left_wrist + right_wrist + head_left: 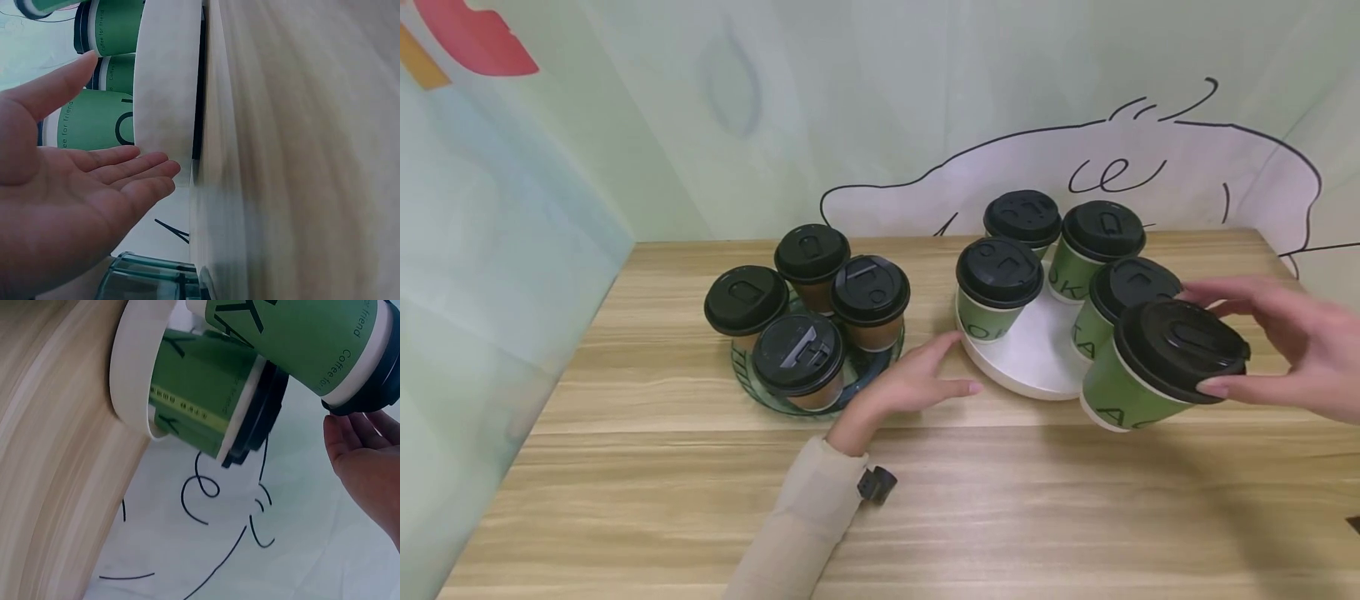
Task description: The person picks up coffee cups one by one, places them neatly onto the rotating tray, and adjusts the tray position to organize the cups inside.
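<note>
A green paper coffee cup (1138, 383) with a black lid hangs tilted in the air in front of the white round tray (1033, 367). My right hand (1300, 350) grips it by the lid, thumb in front and fingers behind; the right wrist view shows the fingertips at the lid's rim. Several more green lidded cups (988, 317) stand on the white tray. My left hand (917, 379) is beside the tray's left edge, thumb and fingers spread, holding nothing. In the left wrist view its straight fingers (134, 165) lie close to the tray's side; whether they touch it I cannot tell.
Left of my left hand, a glass plate (748, 387) bears several brown paper cups with black lids (797, 354). Both groups stand on a wooden table (1000, 508). A wall with a line drawing (1037, 158) rises behind the table's back edge.
</note>
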The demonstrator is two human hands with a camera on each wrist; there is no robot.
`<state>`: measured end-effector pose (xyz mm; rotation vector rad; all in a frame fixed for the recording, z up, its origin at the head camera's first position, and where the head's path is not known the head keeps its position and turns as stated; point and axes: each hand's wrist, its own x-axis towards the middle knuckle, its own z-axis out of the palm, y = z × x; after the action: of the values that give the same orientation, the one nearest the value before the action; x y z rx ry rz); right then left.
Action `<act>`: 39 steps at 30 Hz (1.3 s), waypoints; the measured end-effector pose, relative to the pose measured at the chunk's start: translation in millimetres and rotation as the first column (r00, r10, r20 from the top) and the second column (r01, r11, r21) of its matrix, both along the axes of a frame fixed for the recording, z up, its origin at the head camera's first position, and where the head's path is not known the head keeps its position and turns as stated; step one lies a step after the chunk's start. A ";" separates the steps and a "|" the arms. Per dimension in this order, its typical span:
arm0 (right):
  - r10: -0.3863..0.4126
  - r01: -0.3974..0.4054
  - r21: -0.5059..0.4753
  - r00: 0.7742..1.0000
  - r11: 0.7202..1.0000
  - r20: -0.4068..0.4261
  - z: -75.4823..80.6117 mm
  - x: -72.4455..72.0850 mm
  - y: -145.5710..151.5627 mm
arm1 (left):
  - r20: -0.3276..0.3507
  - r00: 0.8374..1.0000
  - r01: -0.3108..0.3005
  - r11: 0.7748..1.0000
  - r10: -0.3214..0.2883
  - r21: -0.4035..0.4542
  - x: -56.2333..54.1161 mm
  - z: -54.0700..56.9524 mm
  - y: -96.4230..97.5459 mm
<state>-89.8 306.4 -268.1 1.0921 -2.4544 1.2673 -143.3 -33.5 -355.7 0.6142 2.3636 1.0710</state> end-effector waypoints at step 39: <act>-0.243 0.256 0.252 0.966 0.933 -0.085 1.3 -11.8 -62.6 | -0.006 1.000 0.027 1.000 -0.026 0.014 0.5 2.7 -1.7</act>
<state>-101.7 243.8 -266.8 0.8160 -2.6705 0.8486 -142.8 -35.3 -353.0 0.6528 2.3485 1.0764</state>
